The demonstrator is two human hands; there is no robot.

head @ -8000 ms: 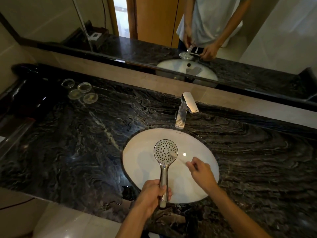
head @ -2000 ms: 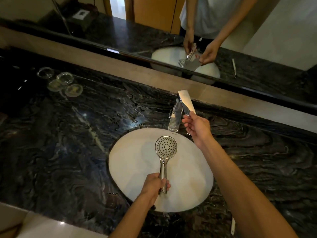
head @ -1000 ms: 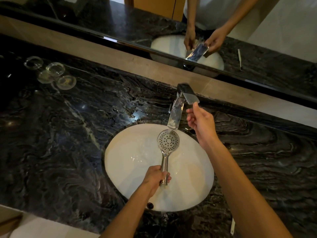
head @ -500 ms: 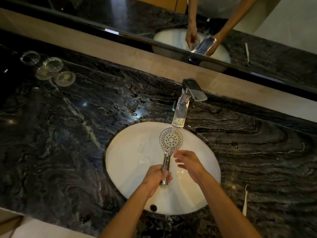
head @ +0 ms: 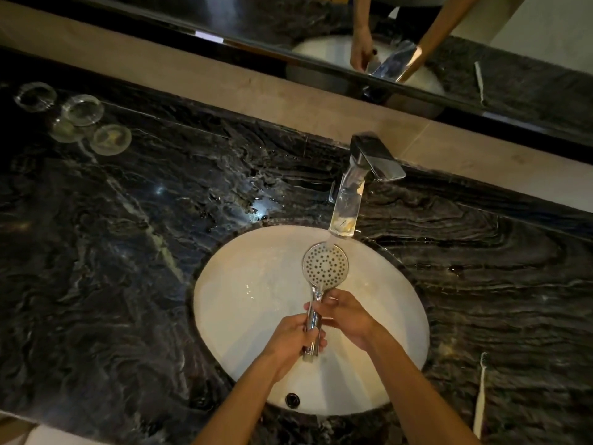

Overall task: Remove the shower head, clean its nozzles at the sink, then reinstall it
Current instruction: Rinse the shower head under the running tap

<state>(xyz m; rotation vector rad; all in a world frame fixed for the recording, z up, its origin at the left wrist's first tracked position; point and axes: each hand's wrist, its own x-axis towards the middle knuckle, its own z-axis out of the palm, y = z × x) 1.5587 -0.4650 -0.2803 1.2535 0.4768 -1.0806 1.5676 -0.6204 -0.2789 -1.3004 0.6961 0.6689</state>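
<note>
In the head view, the shower head (head: 325, 266) is off its mount and held over the white sink basin (head: 244, 303), nozzle face up, just under the faucet (head: 353, 191). Water runs from the spout onto the top edge of the disc. The left hand (head: 293, 338) grips the lower part of the chrome handle, fingers curled round it. The right hand (head: 345, 311) closes on the handle just above, near the neck; its fingers seem to wrap the stem, though the blur makes the exact hold hard to read.

As for progress, removal is done and the cleaning step appears to be at the rinse. Shutting off the water and refitting the head in the shower are still to come.

Counted: one shower head, one faucet, one basin with one overflow hole (head: 292, 399). One toothbrush (head: 480, 396) lies on the dark marble counter (head: 112, 268) to the right of the basin. Four small round glass dishes (head: 82, 109) sit clustered at the far left. The mirror (head: 321, 20) behind repeats the hands and the faucet.
</note>
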